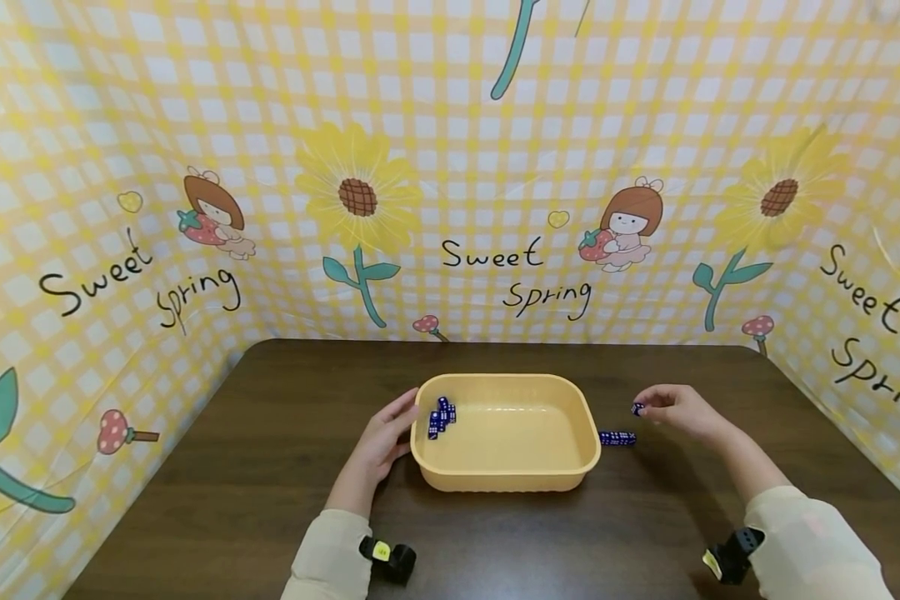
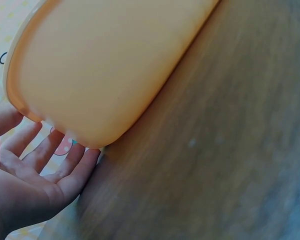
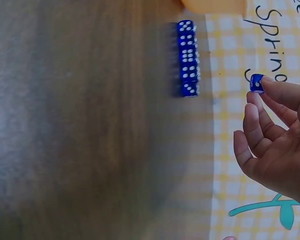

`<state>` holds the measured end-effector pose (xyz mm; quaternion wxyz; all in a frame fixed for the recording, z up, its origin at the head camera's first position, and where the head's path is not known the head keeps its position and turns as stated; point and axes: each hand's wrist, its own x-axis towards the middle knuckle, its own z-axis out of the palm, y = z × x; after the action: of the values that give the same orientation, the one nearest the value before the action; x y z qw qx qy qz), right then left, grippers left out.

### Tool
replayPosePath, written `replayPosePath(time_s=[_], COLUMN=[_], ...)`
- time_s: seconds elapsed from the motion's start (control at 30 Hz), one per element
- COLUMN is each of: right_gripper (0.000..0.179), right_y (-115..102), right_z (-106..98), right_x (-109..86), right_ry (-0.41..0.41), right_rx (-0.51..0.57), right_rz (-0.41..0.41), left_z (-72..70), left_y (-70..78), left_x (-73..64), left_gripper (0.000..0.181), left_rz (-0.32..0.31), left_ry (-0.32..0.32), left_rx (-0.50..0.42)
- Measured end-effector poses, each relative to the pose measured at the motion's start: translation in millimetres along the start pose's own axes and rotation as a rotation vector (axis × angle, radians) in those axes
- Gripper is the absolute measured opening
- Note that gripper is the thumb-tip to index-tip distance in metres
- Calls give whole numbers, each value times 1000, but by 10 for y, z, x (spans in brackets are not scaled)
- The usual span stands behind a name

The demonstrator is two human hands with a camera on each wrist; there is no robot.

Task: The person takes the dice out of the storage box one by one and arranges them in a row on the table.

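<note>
A yellow rectangular bin stands on the table, with several blue dice gathered at the left end of its floor. My left hand rests against the bin's left end; in the left wrist view its spread fingertips touch the wall. To the right of the bin, my right hand pinches one blue die between thumb and fingers, raised above the table. Below that hand a row of blue dice with white pips lies on the table, close to the bin's right side.
The dark wooden table runs back to a yellow checked cloth printed with flowers and lettering, which also hangs at both sides. Black camera mounts sit on both wrists.
</note>
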<state>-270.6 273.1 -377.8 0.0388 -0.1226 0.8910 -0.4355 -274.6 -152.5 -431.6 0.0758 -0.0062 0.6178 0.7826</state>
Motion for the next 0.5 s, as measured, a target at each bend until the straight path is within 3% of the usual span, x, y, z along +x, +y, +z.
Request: replayPosePath(time_s=[0.33,0.5], right_gripper=[21,23], right_y=[187,280], right_z=[69,111], right_x=[-57,-66], right_ry=[8,14], right_rx=[41,70], right_rz=[-11,29], left_z=[7,7], left_y=[-5,4], left_x=[6,-2], left_gripper=[46,46], left_rz=[-8,-7], left_ry=[2,5], left_rx=[-4,3])
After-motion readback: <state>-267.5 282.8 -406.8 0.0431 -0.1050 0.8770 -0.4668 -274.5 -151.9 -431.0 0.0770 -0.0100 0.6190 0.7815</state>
